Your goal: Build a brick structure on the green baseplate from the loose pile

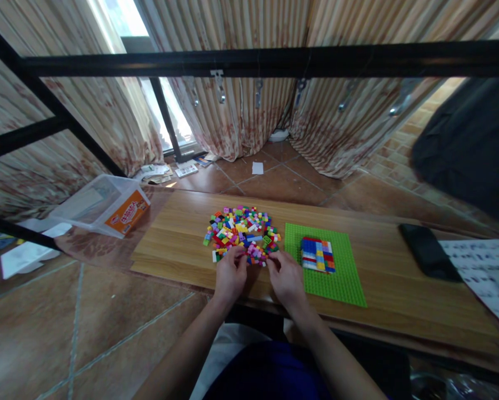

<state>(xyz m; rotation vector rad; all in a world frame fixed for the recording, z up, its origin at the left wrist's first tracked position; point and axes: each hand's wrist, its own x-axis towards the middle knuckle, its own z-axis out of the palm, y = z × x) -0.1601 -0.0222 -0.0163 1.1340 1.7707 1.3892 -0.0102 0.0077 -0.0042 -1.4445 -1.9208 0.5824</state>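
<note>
Left of your green baseplate (344, 283), its brick block (318, 255) assembled, loose bricks (239, 226) remain by left hand (231, 273) and right hand (287, 279), grips unclear.

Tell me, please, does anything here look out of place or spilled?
Papers lie scattered on the floor near the curtains, which looks untidy. The loose bricks form one heap on the table, so they seem not spilled.

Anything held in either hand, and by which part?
Can't tell: left hand and right hand are at the brick pile; any piece held is too small to make out.
</note>
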